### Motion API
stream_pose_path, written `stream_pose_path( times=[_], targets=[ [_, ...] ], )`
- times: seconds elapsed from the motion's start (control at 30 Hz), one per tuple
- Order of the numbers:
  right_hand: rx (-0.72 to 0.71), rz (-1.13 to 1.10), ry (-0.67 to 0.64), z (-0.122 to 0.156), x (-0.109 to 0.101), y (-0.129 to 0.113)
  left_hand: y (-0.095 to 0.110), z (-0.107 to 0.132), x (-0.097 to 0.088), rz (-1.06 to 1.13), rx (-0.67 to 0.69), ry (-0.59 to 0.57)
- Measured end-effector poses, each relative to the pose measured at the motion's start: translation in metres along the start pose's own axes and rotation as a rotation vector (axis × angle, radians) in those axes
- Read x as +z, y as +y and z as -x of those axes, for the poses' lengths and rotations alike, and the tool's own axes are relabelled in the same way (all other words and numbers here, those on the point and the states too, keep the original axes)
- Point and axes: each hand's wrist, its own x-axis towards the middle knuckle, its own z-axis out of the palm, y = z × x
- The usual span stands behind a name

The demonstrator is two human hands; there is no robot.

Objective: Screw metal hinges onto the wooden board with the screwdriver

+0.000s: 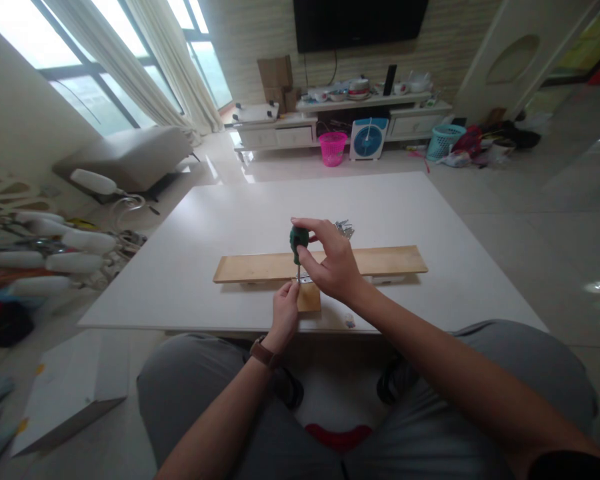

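Note:
My right hand (333, 260) is closed around the green handle of a screwdriver (299, 241), which stands upright with its shaft pointing down. The tip meets a small metal hinge-like piece (306, 279) at the near edge of a long wooden board (255, 267). Below that edge lies a small wooden block (309, 300). My left hand (285, 307), with a brown watch on the wrist, pinches close to the screwdriver tip; what its fingers hold is too small to make out. Behind the board rests a little pile of metal hardware (345, 229), partly covered by my right hand.
The white table (170, 267) carries all of this, and a small crumpled bit (349, 321) lies near its front edge. On the floor beyond stand a pink basket (333, 148) and a blue fan (369, 139). A lamp with white shades (87, 241) is at the left.

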Motion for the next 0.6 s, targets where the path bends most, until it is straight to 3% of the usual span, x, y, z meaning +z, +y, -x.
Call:
stream_pose_path(
  times=[0.2, 0.37, 0.6],
  targets=[
    [0.053, -0.033, 0.012, -0.0006, 0.0002, -0.0005, 0.0003, 0.0002, 0.0003, -0.023, 0.014, -0.001],
    [-0.018, -0.043, 0.002, -0.0004, -0.0008, -0.0024, -0.0004, 0.0001, 0.0001, -0.032, 0.007, 0.000],
    [0.020, -0.034, 0.053, -0.0014, 0.0000, -0.0028, 0.0015, 0.0011, 0.0009, -0.014, 0.006, -0.005]
  ],
)
